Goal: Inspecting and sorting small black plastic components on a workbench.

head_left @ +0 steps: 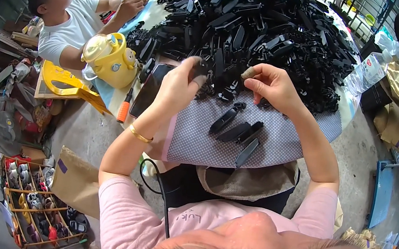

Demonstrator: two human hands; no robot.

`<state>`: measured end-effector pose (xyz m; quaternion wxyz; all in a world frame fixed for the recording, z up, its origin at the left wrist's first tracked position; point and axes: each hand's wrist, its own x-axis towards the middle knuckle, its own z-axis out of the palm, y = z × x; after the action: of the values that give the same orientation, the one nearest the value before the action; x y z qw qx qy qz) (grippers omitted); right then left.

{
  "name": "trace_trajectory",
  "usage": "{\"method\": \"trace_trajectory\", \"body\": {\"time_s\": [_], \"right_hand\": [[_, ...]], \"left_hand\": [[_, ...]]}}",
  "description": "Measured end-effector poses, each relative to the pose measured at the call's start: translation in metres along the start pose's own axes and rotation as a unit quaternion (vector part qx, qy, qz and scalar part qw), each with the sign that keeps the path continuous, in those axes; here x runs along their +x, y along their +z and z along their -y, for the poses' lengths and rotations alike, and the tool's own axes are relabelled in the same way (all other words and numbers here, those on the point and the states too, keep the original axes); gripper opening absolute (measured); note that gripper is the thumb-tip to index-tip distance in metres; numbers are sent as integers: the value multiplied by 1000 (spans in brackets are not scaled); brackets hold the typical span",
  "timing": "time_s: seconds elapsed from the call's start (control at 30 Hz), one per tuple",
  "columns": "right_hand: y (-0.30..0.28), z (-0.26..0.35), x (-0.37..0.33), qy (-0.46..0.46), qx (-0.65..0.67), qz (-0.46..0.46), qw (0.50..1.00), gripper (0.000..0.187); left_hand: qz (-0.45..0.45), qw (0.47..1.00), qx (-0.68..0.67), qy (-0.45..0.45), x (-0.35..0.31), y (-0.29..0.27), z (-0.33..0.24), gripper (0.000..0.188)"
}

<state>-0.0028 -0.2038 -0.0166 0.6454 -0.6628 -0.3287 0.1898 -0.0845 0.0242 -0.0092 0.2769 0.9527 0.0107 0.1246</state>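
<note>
A large heap of black plastic parts (244,24) covers the far part of the table. At its near edge my left hand (180,85) is closed on a small black plastic part (201,67), its fingertips slightly blurred. Opposite it, my right hand (275,88) is held in a pinch, thumb and index finger together. A grey-brown covering or scrap shows at its fingertips, and I cannot make out what they hold. Between my forearms, several loose black parts (234,132) lie on the dotted grey cloth (187,138). A dark phone (152,90) rests beside my left wrist.
An orange-handled screwdriver (124,109) and a yellow jug (113,64) stand left of the phone. Across the left corner sits a person (79,21) with both hands raised. A yellow stool (65,82), shoe rack (38,203) and brown sacks (398,106) surround the table.
</note>
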Motion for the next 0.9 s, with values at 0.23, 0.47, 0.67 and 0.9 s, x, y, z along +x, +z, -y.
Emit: {"method": "trace_trajectory", "body": {"time_s": [0.23, 0.47, 0.67, 0.9], "right_hand": [[6, 2, -7, -95, -38, -62, 993, 21], [-1, -6, 1, -271, -192, -155, 931, 17], [8, -8, -4, -192, -190, -146, 952, 17], [5, -4, -5, -316, -426, -179, 828, 15]], "left_hand": [[150, 885, -437, -47, 30, 12, -29, 40], [168, 855, -487, -64, 36, 22, -39, 36], [209, 772, -600, -7, 34, 24, -20, 34], [161, 817, -553, 17, 30, 40, -19, 34]]}}
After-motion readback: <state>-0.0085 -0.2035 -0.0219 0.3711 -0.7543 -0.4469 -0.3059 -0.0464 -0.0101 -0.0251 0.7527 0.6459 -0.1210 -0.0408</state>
